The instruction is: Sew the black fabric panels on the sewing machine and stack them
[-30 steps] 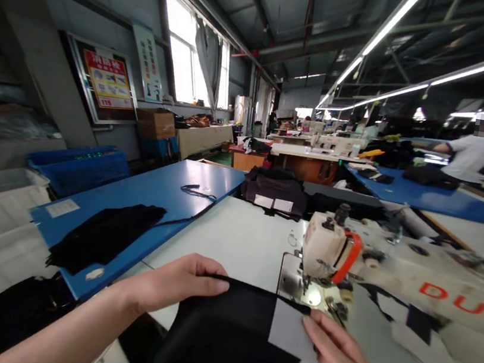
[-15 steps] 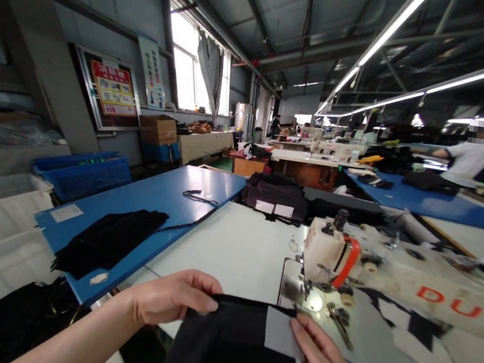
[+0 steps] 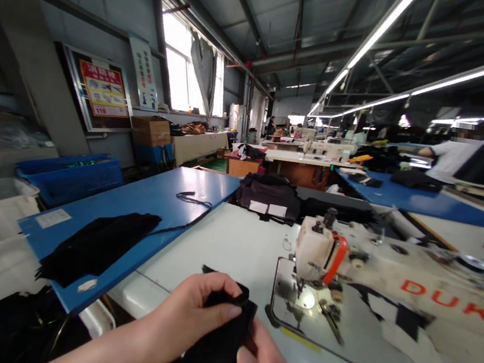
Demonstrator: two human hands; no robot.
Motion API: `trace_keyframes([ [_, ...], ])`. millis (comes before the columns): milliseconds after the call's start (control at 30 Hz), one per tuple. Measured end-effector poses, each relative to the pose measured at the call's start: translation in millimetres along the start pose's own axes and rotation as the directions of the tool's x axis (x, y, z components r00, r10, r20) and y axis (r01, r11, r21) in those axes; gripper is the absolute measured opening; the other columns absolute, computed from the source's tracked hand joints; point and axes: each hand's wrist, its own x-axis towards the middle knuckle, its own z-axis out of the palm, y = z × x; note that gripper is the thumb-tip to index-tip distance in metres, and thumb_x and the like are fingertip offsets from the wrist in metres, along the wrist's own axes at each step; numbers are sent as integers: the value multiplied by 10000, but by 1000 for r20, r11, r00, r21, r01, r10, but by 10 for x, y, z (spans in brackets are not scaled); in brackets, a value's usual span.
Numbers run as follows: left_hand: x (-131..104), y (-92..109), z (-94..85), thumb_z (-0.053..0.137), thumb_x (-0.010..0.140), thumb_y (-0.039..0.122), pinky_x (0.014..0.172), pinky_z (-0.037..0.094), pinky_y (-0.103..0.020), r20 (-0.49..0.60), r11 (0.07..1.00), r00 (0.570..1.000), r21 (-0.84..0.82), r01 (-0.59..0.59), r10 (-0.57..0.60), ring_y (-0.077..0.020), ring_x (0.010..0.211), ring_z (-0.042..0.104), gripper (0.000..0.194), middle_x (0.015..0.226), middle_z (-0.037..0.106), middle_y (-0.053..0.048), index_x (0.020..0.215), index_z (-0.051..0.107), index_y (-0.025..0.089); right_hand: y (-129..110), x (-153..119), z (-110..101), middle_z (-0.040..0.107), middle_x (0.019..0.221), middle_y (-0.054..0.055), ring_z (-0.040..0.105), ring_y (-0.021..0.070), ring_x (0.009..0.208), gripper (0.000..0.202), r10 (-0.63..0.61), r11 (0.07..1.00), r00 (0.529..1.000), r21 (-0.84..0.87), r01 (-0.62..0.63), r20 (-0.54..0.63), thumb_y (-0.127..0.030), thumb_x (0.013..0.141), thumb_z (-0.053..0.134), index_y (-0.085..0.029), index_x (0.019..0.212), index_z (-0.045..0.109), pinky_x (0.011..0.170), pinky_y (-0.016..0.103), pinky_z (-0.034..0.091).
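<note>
A piece of black fabric (image 3: 219, 346) hangs between my two hands over the front edge of the pale sewing table (image 3: 224, 245). Its top edge is pinched between the thumb and fingers of my left hand (image 3: 200, 314), and the cloth is folded there. My right hand (image 3: 264, 362) grips the cloth's right side lower down, thumb in front and fingers partly behind. The white patch on the fabric is hidden from view. To the right of my hands stands a white sewing machine (image 3: 315, 252) with an orange lever, its lamp lighting the metal plate.
Scissors (image 3: 331, 321) lie beside the machine's needle area. White and black cut pieces (image 3: 410, 331) rest under its arm. On the left, a blue table (image 3: 140, 203) carries black cloth (image 3: 99, 239). Folded dark garments (image 3: 269, 194) sit behind. A person (image 3: 457, 155) stands far right.
My hands have come closer together, and the fabric that was spread flat between them is now folded and bunched. The white patch has gone out of sight. The view has shifted slightly right.
</note>
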Motion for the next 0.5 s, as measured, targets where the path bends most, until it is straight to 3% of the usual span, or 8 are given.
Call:
trace_keyframes([
  [100,159,-93,130,622,780,245,778,434,-240,-15,972,993,205,-110,115,-157,841,571,141,893,639,-8,904,614,177,22,145,-47,672,1014,89,585,275,1029,485,111,965,991,246,-91,-69,-550,728,638,-211,1074,633,846,397,487],
  [167,282,-220,195,600,785,231,799,430,-243,39,962,993,245,-118,112,-157,854,569,153,891,633,-8,929,607,180,32,208,-143,687,917,77,616,259,932,430,134,955,982,283,-91,-135,-546,727,645,-193,972,667,784,366,503],
  [367,601,-594,444,558,792,236,802,432,-257,86,950,995,305,-72,48,-162,830,573,115,858,634,-6,875,598,167,55,197,-448,682,821,29,617,212,830,306,83,992,954,118,-50,-290,-480,740,655,-197,850,689,703,291,492],
  [500,754,-706,571,543,805,255,780,438,-270,95,892,991,433,-129,98,-171,812,575,89,836,628,-3,827,591,183,84,227,-685,678,845,33,618,215,796,339,39,998,926,-22,-51,-376,-511,742,628,-206,881,680,656,298,499],
])
